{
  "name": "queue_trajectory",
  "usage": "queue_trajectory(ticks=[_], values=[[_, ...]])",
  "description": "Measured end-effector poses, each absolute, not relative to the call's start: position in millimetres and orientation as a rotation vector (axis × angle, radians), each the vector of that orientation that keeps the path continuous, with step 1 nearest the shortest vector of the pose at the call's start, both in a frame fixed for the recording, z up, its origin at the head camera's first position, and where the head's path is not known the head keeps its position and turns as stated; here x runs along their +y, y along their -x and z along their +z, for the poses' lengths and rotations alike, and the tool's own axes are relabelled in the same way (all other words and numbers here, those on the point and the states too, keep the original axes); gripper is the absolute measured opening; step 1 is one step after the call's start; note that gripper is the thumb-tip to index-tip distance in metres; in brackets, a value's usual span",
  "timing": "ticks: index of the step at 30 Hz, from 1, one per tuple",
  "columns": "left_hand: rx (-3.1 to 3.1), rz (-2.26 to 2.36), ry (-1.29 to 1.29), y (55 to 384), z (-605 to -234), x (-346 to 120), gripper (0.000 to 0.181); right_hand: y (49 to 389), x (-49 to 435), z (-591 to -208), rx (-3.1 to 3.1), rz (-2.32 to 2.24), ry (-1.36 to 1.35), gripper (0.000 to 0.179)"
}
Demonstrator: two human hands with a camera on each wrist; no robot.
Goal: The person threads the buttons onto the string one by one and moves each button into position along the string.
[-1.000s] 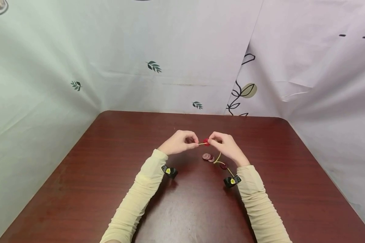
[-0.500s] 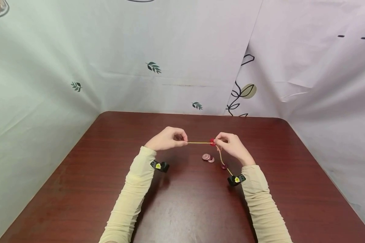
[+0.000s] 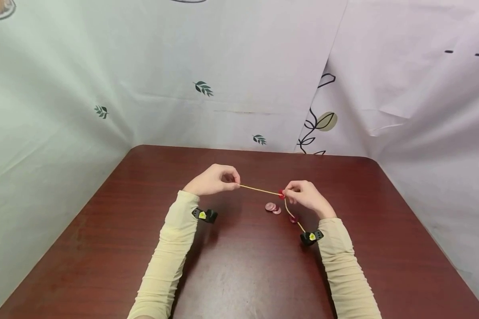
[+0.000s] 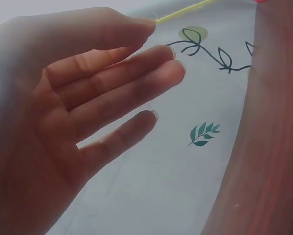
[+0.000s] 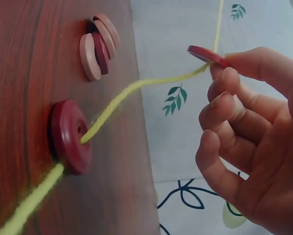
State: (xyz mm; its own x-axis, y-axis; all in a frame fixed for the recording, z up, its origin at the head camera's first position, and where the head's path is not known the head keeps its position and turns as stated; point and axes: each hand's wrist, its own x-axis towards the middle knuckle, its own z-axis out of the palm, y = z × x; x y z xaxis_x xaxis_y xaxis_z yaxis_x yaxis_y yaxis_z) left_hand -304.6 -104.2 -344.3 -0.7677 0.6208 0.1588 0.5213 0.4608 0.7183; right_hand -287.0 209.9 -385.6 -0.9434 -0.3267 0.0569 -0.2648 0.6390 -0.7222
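Observation:
Between thumb and forefinger, my left hand (image 3: 215, 179) pinches the end of a yellow yarn (image 4: 185, 10). The yarn runs fairly straight across to a red button (image 3: 281, 194), which my right hand (image 3: 307, 195) pinches by its edge. In the right wrist view the yarn passes through this red button (image 5: 201, 53) and on down to a dark red button (image 5: 70, 137) threaded on it, lying at the table. From there the yarn continues towards the right wrist. The other fingers of my right hand (image 5: 254, 122) are loosely bent.
A small pile of pink and dark red buttons (image 3: 270, 206) lies on the brown table (image 3: 239, 266) between the hands. Each wrist wears a black camera on a strap. A white cloth with leaf prints (image 3: 223, 66) hangs behind the table and along its sides.
My left hand has moved left and slightly up, drawing a longer stretch of yarn out of the red button. My right hand has moved a little right and down with the button.

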Motion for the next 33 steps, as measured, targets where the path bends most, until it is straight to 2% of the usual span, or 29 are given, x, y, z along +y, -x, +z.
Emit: queue_trajectory(ticks=[11,33], values=[[2.605,1.116,-1.021,302.6,-340.6,-111.6,0.004,288.5,223.5,-395.9,2.595,-1.128,0.449,0.014],[2.635,1.109,-0.993,298.6,-329.2,-123.6,0.007,288.2,244.8,-400.3,2.415,-1.023,0.541,0.016]])
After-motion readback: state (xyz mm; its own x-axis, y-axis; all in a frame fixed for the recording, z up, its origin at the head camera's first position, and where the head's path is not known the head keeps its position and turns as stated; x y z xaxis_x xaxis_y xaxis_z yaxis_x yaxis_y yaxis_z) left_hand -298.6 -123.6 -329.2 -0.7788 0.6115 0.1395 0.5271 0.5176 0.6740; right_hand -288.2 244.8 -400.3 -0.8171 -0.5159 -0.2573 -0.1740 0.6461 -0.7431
